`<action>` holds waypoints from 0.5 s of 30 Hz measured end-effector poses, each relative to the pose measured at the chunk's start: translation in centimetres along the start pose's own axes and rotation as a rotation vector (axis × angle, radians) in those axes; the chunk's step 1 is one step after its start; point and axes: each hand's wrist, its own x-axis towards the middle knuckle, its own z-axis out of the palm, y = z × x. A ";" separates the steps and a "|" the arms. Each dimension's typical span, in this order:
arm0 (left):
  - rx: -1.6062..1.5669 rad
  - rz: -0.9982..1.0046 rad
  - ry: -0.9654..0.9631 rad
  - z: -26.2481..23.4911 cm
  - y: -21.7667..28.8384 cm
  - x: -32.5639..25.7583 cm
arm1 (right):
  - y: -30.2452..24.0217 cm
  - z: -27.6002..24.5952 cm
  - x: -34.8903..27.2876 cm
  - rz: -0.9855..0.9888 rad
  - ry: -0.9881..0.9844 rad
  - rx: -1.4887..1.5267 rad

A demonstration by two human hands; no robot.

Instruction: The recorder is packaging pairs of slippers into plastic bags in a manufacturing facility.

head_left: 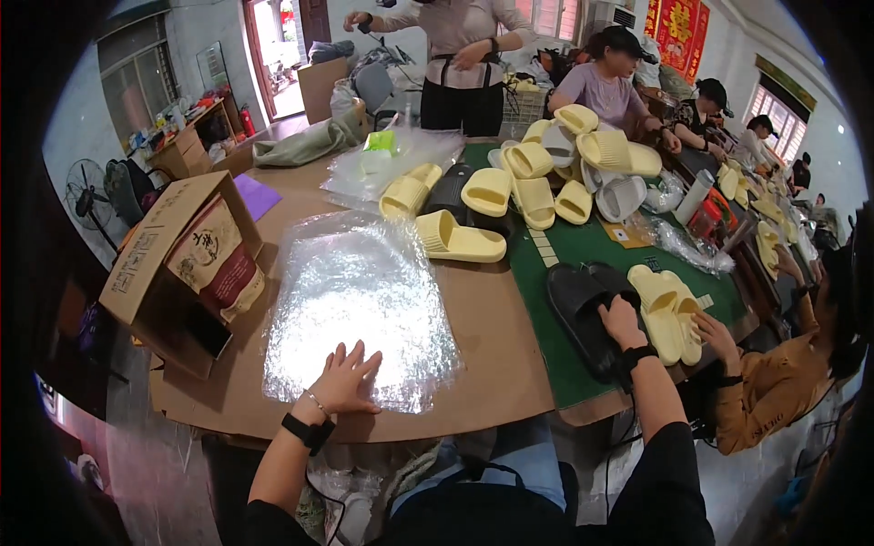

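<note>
Cardboard box [150,259]: stands at the left of the desk [496,369], its dark opening turned inward, which would keep its inside within reach.
Pouch [217,259]: tan and maroon, at the box's opening; whether it leans there or is partly inside is hard to tell.
Clear plastic bags [360,296]: lie flat and overlapping on the brown surface in front of the person, probably so that the top one stays easy to get at.
Left hand [339,382]: fingers spread apart, resting at the bags' near edge, gripping nothing, perhaps steadying them.
Slipper heap [531,162]: mostly yellow with some grey and black, piled loosely beyond the bags, leaving the near side for handling.
Black slippers [575,305]: side by side on the green mat [557,369], lined up as a pair.
Right hand [622,320]: fingers bent over the black slippers near their straps; the fingertips are hidden, so I cannot tell whether it is clamped.
Yellow pair [665,314]: just right of it, with a co-worker's hand [717,338] at its edge.
</note>
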 end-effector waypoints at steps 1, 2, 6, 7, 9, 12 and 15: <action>-0.059 0.040 0.039 0.5 -0.2 0.0 | 0.0 -0.3 0.0 0.008 0.009 -0.001; -0.118 0.084 0.076 0.9 -0.4 0.0 | -0.1 -0.4 -0.1 -0.036 0.014 0.022; -0.145 0.080 0.144 0.3 0.2 -0.2 | -2.1 -0.7 -1.1 -0.041 0.018 0.074; -0.156 0.093 0.169 -0.3 0.7 -0.3 | -3.1 -0.9 -1.9 -0.062 -0.001 0.095; -0.206 0.135 0.166 -0.5 0.2 -0.2 | -5.8 -1.7 -3.9 -0.145 -0.015 0.127; -0.261 0.221 0.194 -0.9 -0.1 0.0 | -9.9 -3.6 -7.7 -0.321 -0.023 0.226; -0.632 0.097 0.244 -0.8 0.7 0.2 | -12.6 -4.9 -10.3 -0.453 -0.042 0.227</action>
